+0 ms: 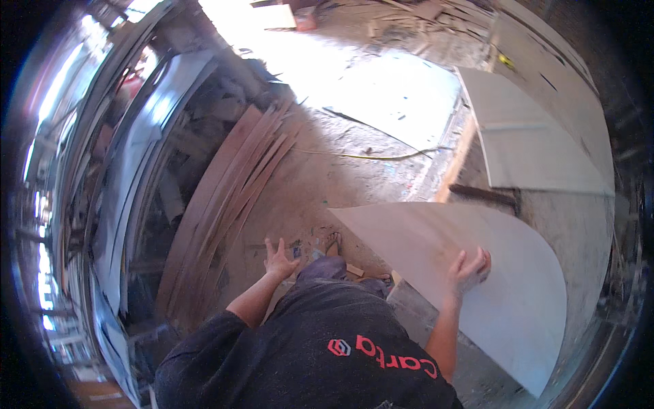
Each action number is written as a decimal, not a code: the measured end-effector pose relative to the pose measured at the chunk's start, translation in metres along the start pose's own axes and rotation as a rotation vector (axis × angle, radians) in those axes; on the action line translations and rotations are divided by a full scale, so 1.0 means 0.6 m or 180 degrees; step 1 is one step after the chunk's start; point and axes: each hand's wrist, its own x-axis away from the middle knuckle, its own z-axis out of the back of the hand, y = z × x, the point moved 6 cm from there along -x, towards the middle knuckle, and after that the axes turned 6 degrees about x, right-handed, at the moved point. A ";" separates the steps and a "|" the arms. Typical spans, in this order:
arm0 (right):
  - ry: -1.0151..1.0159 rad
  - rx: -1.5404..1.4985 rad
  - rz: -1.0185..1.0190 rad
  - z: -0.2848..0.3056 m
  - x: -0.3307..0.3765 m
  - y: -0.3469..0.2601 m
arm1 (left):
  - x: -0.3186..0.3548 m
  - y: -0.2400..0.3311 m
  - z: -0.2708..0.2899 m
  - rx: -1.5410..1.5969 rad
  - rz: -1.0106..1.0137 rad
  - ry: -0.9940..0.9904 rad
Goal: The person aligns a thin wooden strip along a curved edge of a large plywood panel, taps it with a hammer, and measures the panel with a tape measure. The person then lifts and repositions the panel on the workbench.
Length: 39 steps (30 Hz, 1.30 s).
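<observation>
A large pale sheet (521, 300) with a curved right edge and a pointed far-left corner lies in front of me on the right. My right hand (470, 269) is over its surface, fingers curled inward; whether anything is inside them is hidden. From this angle I cannot tell if that hand touches the sheet. Off to the left, my left hand (279, 260) hangs in the air above the floor, fingers spread and holding nothing. It is apart from the sheet.
Long curved brown wood strips (214, 211) are stacked at left, beside a rack of sheets (146, 157). Another pale panel (538, 146) rests on the work surface at far right, near a dark bar (485, 195). A yellow cord (381, 157) crosses the dusty floor. Scrap wood (429, 24) lies beyond.
</observation>
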 end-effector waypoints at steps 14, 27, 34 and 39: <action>-0.0960 0.1686 -0.2003 -0.072 0.041 0.165 | -0.266 -0.332 -0.186 0.0023 -0.0202 -0.1155; -0.1591 0.2025 -0.3126 -0.137 0.084 -0.030 | -0.566 -0.460 0.106 0.0355 -0.0281 -0.0707; -0.1329 0.1855 -0.3758 -0.119 0.067 -0.123 | -0.624 -0.341 0.113 0.0353 -0.1800 -0.0843; -0.1326 0.2084 -0.4287 -0.143 0.073 -0.115 | -0.681 -0.196 0.142 0.1486 -0.0825 -0.1481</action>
